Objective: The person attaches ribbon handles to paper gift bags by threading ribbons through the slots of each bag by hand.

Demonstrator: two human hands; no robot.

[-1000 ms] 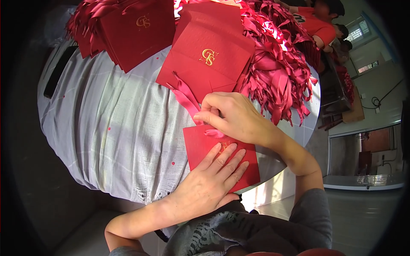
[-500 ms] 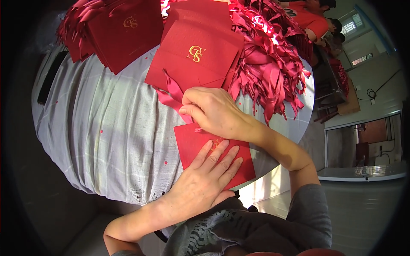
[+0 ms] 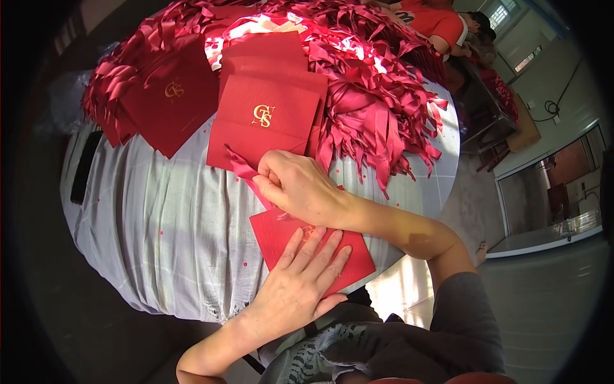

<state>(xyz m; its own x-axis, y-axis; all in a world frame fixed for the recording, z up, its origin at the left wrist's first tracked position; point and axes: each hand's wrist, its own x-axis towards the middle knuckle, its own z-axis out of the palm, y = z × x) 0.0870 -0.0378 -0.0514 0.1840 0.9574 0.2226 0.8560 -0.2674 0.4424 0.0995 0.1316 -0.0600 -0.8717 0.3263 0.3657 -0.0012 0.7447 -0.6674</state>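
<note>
A flat red paper gift bag (image 3: 355, 261) with a gold emblem lies on the table's near edge. My left hand (image 3: 288, 288) rests flat across it, fingers spread, partly covering the emblem. Just beyond, my right hand (image 3: 302, 189) is closed in a pinch on a red satin ribbon (image 3: 242, 168). The ribbon's loose end sticks out to the left of my fingers, and its lower part runs down to the bag's top edge. A stack of similar red bags (image 3: 240, 131) lies just past my right hand; its top one shows a gold emblem.
More dark red bags (image 3: 185, 118) are fanned out at the far left, beside heaps of red ribbons (image 3: 377, 109). A wrinkled pale cloth (image 3: 141, 217) covers the round table. A black strip (image 3: 86, 168) lies at its left edge. A person in a red shirt (image 3: 435, 22) is at the far right.
The view has shifted, so the table's far side shows more. My left hand stays flat on the bag, and my right hand still pinches the ribbon near the bag's top edge.
</note>
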